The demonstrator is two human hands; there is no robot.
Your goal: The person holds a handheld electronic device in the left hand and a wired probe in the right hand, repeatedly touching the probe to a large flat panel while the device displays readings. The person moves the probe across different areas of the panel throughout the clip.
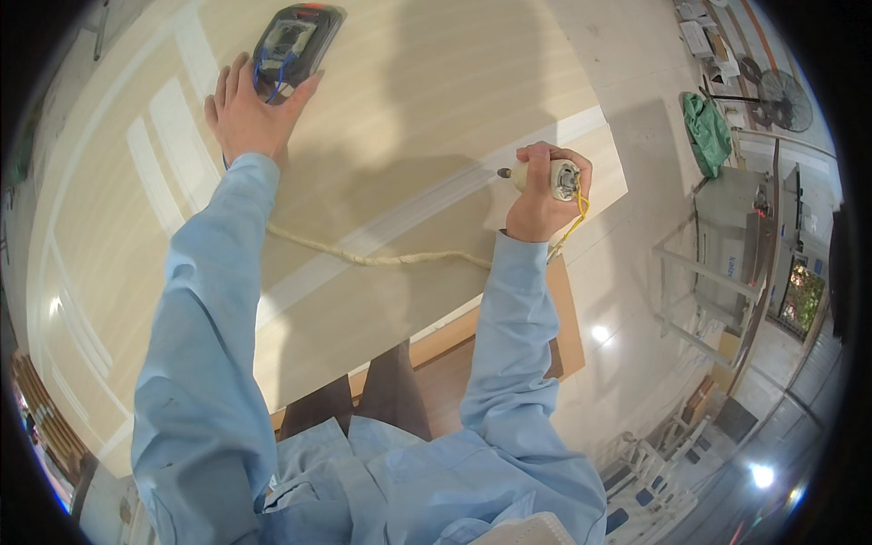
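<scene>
My left hand [252, 116] lies at the near end of a black box-shaped device [316, 41] with a patched middle and thin blue wires [278, 76]. Its fingers and thumb are spread, and whether they touch the casing I cannot tell. Closed in my right hand [543, 207] is a small cream-coloured handheld rotary tool [521, 175], its dark tip pointing left. Yellow wires [578, 223] come off the tool's back end. A cream wrapped cord [372, 261] runs across the board from beside my left wrist to under my right forearm.
The large pale board [436, 118] carries lighter stripes and my shadow. Under its near edge is a wooden support [565, 318]. Off to the right stand a fan [783, 100], a green cloth or bag [706, 134] and a metal frame [695, 300] on the floor.
</scene>
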